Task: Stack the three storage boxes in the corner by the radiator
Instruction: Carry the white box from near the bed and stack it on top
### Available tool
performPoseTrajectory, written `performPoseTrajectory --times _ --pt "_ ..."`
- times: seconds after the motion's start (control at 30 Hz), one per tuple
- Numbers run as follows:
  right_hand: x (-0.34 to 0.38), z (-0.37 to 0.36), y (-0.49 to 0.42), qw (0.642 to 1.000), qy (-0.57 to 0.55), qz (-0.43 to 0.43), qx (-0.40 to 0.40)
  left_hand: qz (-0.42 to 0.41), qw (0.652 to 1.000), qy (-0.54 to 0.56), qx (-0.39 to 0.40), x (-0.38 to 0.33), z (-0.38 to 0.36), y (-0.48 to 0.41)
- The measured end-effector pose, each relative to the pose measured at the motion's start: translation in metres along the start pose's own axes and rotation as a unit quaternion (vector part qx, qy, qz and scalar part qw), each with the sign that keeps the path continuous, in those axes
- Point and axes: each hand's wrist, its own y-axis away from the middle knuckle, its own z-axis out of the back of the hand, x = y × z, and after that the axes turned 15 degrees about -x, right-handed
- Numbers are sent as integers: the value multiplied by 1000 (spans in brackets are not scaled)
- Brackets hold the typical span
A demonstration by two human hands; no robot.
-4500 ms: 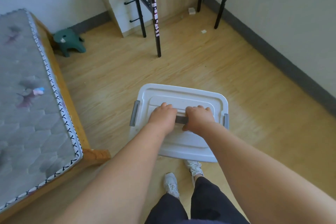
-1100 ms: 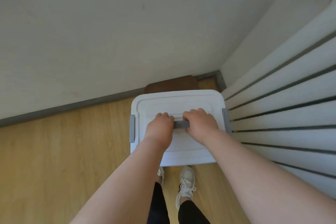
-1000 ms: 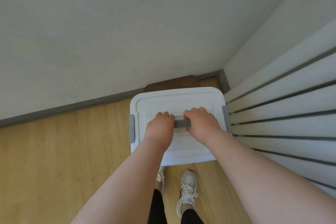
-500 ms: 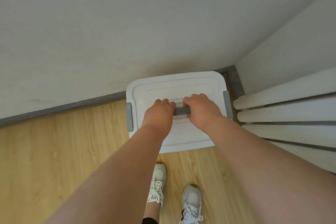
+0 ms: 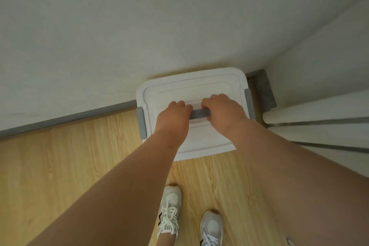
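A white storage box [image 5: 191, 88] with a ribbed lid and grey side latches sits in the room's corner, its far edge against the wall and its right side near the radiator [image 5: 323, 124]. My left hand [image 5: 172, 117] and my right hand [image 5: 224, 112] are both closed around the grey handle [image 5: 199, 114] on top of the lid. What lies under the box is hidden. No other storage box is in view.
A white wall with a grey skirting board [image 5: 65, 120] runs behind the box. The radiator's white ribs fill the right side. Wooden floor [image 5: 60, 175] stretches to the left and front. My two white trainers [image 5: 169, 211] stand just before the box.
I carried the box from the open floor into the corner by the radiator. Over the last second it moved forward over the brown thing on the floor, which is now hidden.
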Motion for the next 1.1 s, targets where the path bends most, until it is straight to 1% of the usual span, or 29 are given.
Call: performPoseTrajectory --times 0.23,0.47,0.6,0.77,0.83,0.97,1.03,1.1 --pt "-1 -3 -11 1000 16 -1 -11 -3 1000 -6 0 1 -3 -14" --pt "-4 1 -10 1000 23 -10 -18 -11 999 -25 -38 -9 -7 -9" --pt "-4 -2 -12 999 22 -21 -15 -2 999 -33 -14 -5 -5 -14" --pt "-9 -3 -15 997 -3 -75 -24 -8 999 -28 22 0 -3 -22" --pt "-14 -4 -14 996 -13 -90 -24 -9 1000 -20 21 3 -4 -21" --pt "-23 -7 0 995 -11 -94 -16 -9 1000 14 19 7 -8 -8" --pt "-25 -10 13 995 -11 -97 -11 -18 1000 15 16 9 -12 5" --pt "-26 -17 27 996 -13 -93 12 -18 1000 2 22 10 -16 20"
